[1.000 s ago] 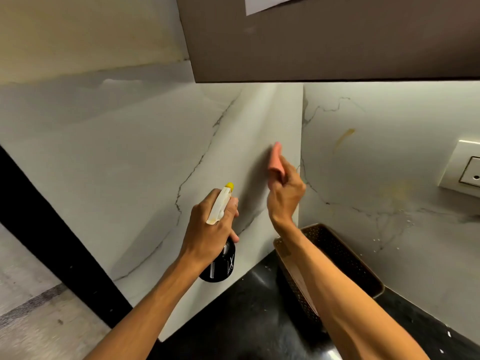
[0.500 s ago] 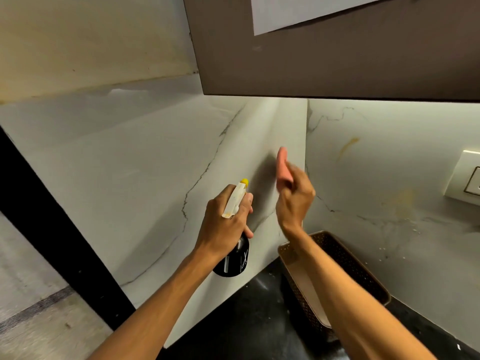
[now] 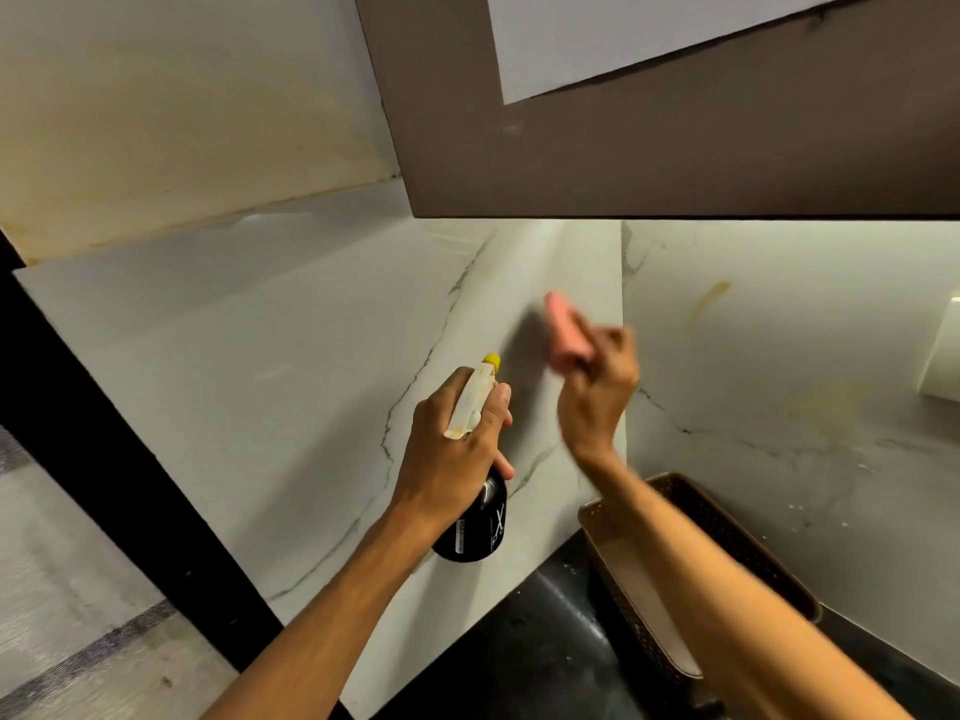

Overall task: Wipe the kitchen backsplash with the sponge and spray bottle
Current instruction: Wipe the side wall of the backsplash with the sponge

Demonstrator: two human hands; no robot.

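Note:
My right hand (image 3: 597, 392) grips a pink sponge (image 3: 566, 330) and holds it against the white marble backsplash (image 3: 291, 387) near the inside corner; the hand and sponge are motion-blurred. My left hand (image 3: 457, 444) grips a spray bottle (image 3: 475, 527) with a black body, a white trigger head and a yellow nozzle pointing at the left wall panel, a little left of and below the sponge. On the right-hand backsplash panel (image 3: 779, 459) are a yellowish streak (image 3: 709, 298) and pale stains.
A brown woven basket (image 3: 696, 517) stands on the black countertop (image 3: 519, 641) in the corner, under my right forearm. A brown wall cabinet (image 3: 675, 163) overhangs above. A white wall socket (image 3: 943, 356) sits at the far right edge. A black vertical frame (image 3: 104, 459) borders the left panel.
My right hand has swept the sponge slightly up and along the wall near the corner. The view has tilted, so everything sits lower. The left hand keeps the bottle in the same pose.

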